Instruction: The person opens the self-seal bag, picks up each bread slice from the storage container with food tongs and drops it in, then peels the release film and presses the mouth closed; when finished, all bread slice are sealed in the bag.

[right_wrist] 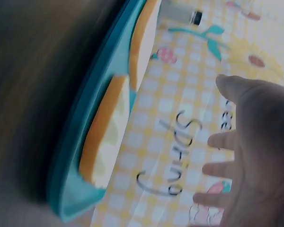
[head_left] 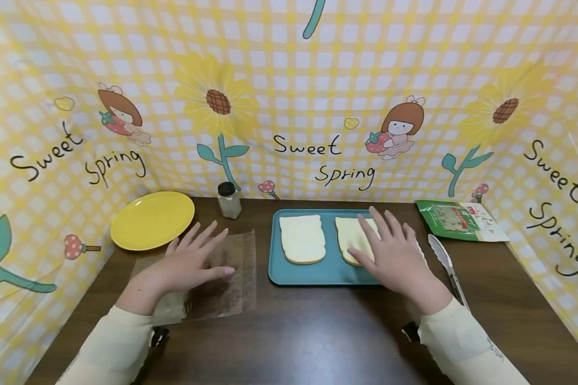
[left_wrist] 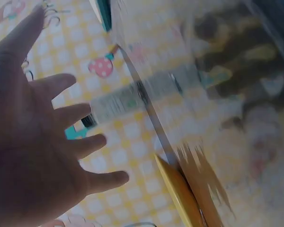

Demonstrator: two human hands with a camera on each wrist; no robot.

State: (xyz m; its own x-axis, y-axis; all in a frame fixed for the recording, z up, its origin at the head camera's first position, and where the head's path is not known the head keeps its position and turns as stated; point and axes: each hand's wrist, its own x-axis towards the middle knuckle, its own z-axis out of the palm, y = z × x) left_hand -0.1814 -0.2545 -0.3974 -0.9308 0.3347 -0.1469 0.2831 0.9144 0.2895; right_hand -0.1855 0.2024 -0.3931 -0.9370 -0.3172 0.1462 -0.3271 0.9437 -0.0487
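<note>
"Where does the bread sit from the fingers?"

"One slice [head_left: 349,240] lies below the fingers of the right hand [head_left: 395,254], partly covered by them in the head view. Another slice [head_left: 302,239] lies well to the left of those fingertips, between the two hands."

"And under the left hand [head_left: 192,262]?"

"A sheet of clear plastic [head_left: 231,283], perhaps a bag, spread below the fingers and out past the thumb."

"Are the fingers gripping anything?"

"No. On both hands they're nearly straight and fanned wide, thumbs held away. The right wrist view shows the right fingers apart from the bread. The left ones hold nothing; I can't tell whether any part of that hand brushes the plastic."

"What about containers?"

"The blue tray [head_left: 301,275] is below the right fingers, with the slices flat on it. The hand hides part of it, so I can't count everything there. Just beyond the left fingertips stands a small jar [head_left: 229,204], black lid on, something pale inside. Beyond those fingers to the left is a yellow plate [head_left: 146,224]."

"Anything past the right hand?"

"Tongs [head_left: 443,256] lie just to its right, and beyond its fingers, further right, a green and white packet [head_left: 455,220]. I can't see inside it."
</note>
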